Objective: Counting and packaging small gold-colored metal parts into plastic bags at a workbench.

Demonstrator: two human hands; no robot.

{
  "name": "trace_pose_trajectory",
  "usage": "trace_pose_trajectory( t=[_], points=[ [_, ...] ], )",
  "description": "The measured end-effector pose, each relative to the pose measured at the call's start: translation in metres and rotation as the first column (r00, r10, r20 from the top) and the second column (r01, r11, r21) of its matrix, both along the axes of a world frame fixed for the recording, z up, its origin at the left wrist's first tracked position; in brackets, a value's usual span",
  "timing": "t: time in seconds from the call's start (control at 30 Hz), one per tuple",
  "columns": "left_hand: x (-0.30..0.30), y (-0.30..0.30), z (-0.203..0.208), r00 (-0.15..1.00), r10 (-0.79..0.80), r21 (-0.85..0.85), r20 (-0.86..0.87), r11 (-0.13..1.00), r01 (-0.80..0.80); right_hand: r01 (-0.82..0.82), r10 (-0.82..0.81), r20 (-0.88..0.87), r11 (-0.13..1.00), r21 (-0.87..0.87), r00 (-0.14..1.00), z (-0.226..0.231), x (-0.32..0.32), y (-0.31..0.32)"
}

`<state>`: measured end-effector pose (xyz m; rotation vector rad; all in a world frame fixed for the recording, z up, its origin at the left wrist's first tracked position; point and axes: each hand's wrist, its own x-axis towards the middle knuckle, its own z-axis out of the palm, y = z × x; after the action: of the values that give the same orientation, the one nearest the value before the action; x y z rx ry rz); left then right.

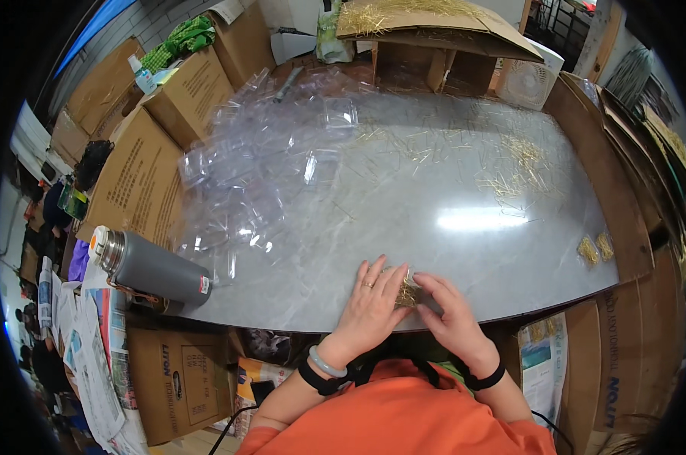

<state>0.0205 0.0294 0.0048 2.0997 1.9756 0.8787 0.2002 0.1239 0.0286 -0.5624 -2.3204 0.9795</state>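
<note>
Hands meet at the near edge of a grey marble-patterned table (464,189), both pressed down on a small clear plastic box packed with straw-coloured strands (408,292). The left hand (373,299) lies flat with its fingers spread and angled toward the right, covering the box's left half; a ring sits on one finger and a pale bangle circles the wrist. The right hand (448,303) rests with its fingers together, tips laid over the box's right side, so the two hands touch over it. Whether the box's lid is fully closed cannot be told.

To the left, a heap of empty clear plastic boxes (259,167) spreads over the table's far-left part. A grey flask (155,267) lies on its side just beside that heap, near the table's left corner. Loose straw strands (517,163) are scattered over the far-right area, and two filled small boxes (595,249) sit at the right edge, well apart from the hands. Brown cartons (134,178) stand along the left.
</note>
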Motion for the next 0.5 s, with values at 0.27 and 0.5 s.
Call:
trace_pose_trajectory(
  t=[0.27, 0.5],
  points=[
    [0.018, 0.009, -0.005, 0.996, -0.034, 0.024, 0.084, 0.999, 0.032, 0.248, -0.227, 0.227, 0.966, -0.068, 0.947, -0.001, 0.010, 0.009],
    [0.015, 0.015, -0.004, 0.985, -0.093, 0.070, 0.144, 0.994, 0.083, 0.151, -0.204, 0.091, 0.902, 0.404, 0.975, -0.002, 0.001, 0.031]
  ],
)
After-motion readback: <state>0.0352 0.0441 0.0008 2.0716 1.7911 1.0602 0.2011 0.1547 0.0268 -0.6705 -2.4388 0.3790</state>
